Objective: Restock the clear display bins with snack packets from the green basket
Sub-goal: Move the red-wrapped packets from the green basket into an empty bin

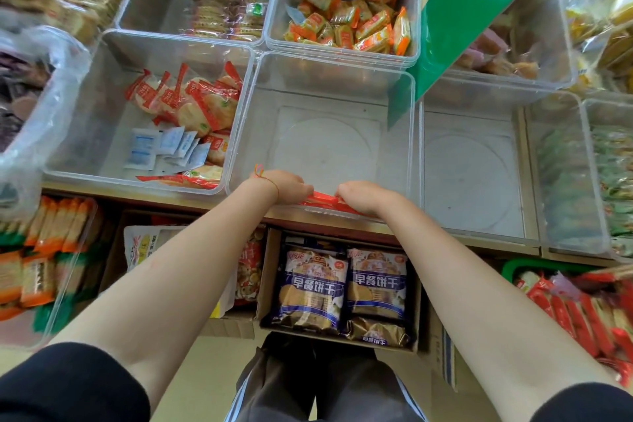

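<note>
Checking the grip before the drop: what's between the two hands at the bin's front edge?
In the head view, a red snack packet spans from the left hand to the right hand.

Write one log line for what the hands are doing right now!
step: restock | left hand + right hand: hold red packets at near rim of empty bin | basket: lower right, packets left
</note>
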`<state>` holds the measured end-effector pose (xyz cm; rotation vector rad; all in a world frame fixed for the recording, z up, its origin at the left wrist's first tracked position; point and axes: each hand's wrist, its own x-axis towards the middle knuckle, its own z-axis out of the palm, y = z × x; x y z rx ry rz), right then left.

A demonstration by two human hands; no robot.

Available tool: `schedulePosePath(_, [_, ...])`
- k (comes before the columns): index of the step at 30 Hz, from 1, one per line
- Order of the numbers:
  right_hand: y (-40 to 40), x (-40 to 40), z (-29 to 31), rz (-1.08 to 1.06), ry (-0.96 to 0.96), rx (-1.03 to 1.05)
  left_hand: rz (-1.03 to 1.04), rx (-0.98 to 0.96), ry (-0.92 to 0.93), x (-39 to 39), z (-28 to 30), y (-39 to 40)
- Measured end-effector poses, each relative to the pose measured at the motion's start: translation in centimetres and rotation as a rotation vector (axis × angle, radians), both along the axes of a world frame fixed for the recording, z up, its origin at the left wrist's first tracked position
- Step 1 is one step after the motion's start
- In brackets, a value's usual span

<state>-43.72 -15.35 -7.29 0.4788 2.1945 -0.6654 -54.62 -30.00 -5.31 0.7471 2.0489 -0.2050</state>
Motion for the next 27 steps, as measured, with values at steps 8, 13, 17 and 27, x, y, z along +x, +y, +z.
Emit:
schedulePosePath(8, [-0.3, -0.3, 0.0, -0.076, 0.031, 0.021, 0.048, 0.074, -0.031, 0.3, 0.8, -0.3])
schedulePosePath(13, [-1.3, 1.1, 2.8, -0.239, 0.29, 0.076, 0.089, 0.331, 0.257, 2.4, 3.0, -1.2])
schedulePosePath(17, [-3.8, 5.6, 8.3, -0.465, 0.805, 0.058, 0.275, 0.899, 0.499, 7.1, 5.3, -3.0])
schedulePosePath(27, [-4.3, 19.5, 7.7, -0.594, 0.435, 0.018, -0.015, 0.235, -0.349, 17.2, 3.9, -1.1])
